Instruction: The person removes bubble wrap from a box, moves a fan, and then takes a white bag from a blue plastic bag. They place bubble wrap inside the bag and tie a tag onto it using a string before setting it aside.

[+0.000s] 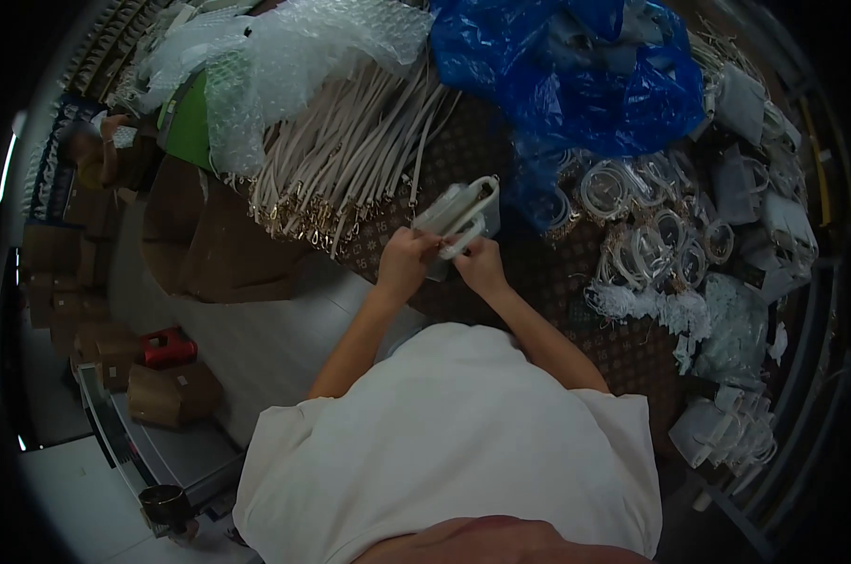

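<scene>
Between my hands, above the brown patterned table cover, is a small pale handbag [458,207] with a white loop handle [487,193]. My left hand [407,260] is closed on the bag's near left edge. Fingers of my right hand [482,267] are closed round the near end of the white handle. The fingertips of both hands nearly meet, and what small part they pinch there is too small to make out. Just beyond my left hand lies a big bundle of pale straps [350,141] with gold-coloured clasps.
Bubble wrap [294,56] and a blue plastic bag [576,85] cover the far side of the table [557,320]. Coiled clear straps [642,216] lie to the right, beside more pale bags [783,235]. At left are cardboard boxes [172,390] and another person [110,155].
</scene>
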Action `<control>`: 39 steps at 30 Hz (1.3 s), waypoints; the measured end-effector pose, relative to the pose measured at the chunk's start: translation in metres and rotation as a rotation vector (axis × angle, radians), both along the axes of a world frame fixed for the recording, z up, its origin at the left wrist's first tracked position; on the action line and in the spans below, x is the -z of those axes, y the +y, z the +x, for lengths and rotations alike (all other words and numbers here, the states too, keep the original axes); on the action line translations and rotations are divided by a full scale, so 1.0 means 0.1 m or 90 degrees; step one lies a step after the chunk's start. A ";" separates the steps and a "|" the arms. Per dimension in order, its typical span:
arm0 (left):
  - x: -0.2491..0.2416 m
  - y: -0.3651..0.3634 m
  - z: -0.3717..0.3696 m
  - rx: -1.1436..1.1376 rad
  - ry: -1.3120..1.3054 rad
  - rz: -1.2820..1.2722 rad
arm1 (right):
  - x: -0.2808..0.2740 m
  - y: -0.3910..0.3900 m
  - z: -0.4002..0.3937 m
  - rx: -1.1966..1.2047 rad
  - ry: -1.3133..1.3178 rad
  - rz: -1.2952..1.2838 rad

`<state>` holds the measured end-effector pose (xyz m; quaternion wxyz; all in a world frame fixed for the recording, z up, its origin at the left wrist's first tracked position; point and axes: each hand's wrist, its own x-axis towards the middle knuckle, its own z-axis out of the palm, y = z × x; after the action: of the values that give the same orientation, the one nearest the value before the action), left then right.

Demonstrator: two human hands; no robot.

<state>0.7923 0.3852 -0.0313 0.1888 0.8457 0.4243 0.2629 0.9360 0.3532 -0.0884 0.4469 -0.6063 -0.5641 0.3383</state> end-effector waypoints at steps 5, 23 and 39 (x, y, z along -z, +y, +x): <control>0.12 -0.01 0.00 -0.009 -0.021 -0.012 | 0.00 -0.05 0.02 0.005 0.024 -0.010; 0.46 -0.72 -0.28 -0.062 0.071 -0.167 | 0.12 -0.17 0.07 -0.004 0.060 -0.016; 0.48 -0.72 -0.26 -0.282 -0.283 -0.444 | 0.25 -0.33 0.19 -0.090 0.320 -0.229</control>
<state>0.7659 0.3131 -0.0792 0.4871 0.5443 0.6068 0.3134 0.9555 0.3203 -0.1138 0.4332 -0.5327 -0.4077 0.6020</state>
